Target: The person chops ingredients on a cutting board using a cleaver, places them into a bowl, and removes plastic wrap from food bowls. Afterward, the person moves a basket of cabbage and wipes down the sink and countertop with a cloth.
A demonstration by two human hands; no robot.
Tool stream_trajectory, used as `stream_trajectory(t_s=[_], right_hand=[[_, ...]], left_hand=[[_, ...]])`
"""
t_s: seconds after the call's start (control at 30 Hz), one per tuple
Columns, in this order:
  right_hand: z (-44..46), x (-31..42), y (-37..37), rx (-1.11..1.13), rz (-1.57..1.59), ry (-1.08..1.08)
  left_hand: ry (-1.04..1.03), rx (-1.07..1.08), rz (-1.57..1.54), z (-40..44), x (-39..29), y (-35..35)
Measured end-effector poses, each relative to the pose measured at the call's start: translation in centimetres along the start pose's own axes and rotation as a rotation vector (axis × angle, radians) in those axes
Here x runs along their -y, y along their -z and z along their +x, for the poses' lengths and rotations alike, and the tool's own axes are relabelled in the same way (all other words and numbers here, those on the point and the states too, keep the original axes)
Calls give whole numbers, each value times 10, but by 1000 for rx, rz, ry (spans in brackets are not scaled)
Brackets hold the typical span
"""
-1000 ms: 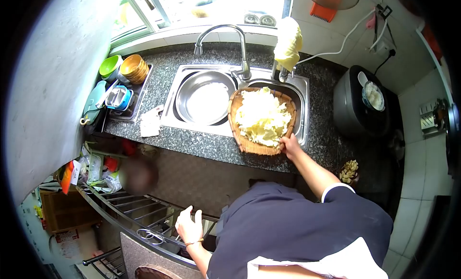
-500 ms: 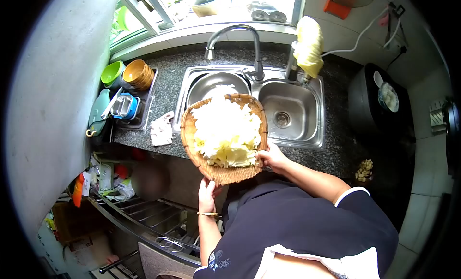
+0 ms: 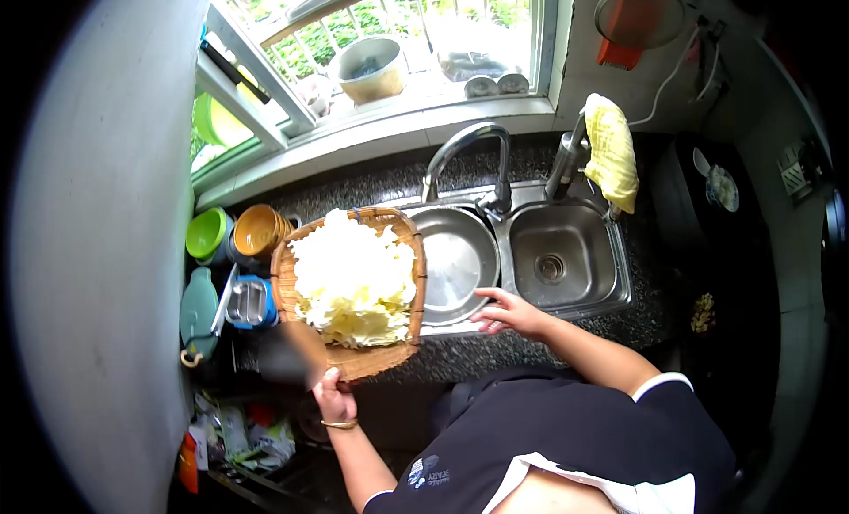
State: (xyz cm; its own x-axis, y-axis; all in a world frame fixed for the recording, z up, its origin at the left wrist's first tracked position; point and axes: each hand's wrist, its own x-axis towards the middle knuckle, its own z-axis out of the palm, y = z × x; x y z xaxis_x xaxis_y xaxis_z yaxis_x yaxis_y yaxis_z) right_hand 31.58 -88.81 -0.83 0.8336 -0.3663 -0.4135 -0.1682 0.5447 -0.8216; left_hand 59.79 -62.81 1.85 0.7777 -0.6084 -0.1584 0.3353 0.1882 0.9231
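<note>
A woven bamboo basket [image 3: 364, 365] heaped with pale, cut cabbage leaves [image 3: 354, 284] is over the counter, left of the sink. My left hand [image 3: 334, 397] grips its near rim from below. My right hand [image 3: 506, 313] is off the basket, fingers apart, by the front rim of a round metal basin [image 3: 455, 271] in the left sink bowl. The basket covers part of the counter and the left edge of the sink. Whether its underside rests on the counter, I cannot tell. A blurred patch hides the area beside its near-left corner.
Green bowls [image 3: 206, 234], orange bowls [image 3: 257, 230] and a blue container [image 3: 251, 302] stand at the left. The faucet [image 3: 502, 174] arches behind the basin. The right sink bowl [image 3: 566, 249] shows its drain. A yellow cloth [image 3: 610, 152] hangs behind it. Garlic-like pieces [image 3: 703, 312] lie at the right.
The basket has moved left, from in front of the sink to beside the bowls, with my left hand still on it. My right hand has let go of its rim. The view has shifted.
</note>
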Motion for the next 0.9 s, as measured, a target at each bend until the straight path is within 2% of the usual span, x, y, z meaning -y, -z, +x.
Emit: stream_trajectory(t_s=[0.03, 0.07, 0.13, 0.2, 0.27, 0.33, 0.4, 0.6, 0.77, 0.9], right_hand=[[-5, -6, 10, -88, -11, 0], [-10, -17, 23, -152, 19, 15], [-30, -31, 36, -366, 94, -43], [-51, -50, 44, -567, 172, -61], [-65, -69, 46, -730, 287, -50], [-74, -77, 38, -861, 386, -45], [-76, -88, 31, -928, 467, -33], [-63, -81, 18, -897, 488, -50], [-57, -76, 26, -996, 521, -53], [-54, -78, 34, -1021, 514, -93]], left_hand=[[37, -23, 16, 17, -23, -20], [59, 135, -2, 47, -30, -9], [89, 70, -11, 96, -53, -38], [64, 224, -97, 149, -57, -60], [107, 262, -147, 211, -53, -85], [81, 452, -290, 270, -45, -124], [68, 461, -300, 323, -36, -173], [36, 432, -392, 457, -14, -307], [37, 339, -372, 523, 4, -362], [58, 284, -413, 547, 22, -377]])
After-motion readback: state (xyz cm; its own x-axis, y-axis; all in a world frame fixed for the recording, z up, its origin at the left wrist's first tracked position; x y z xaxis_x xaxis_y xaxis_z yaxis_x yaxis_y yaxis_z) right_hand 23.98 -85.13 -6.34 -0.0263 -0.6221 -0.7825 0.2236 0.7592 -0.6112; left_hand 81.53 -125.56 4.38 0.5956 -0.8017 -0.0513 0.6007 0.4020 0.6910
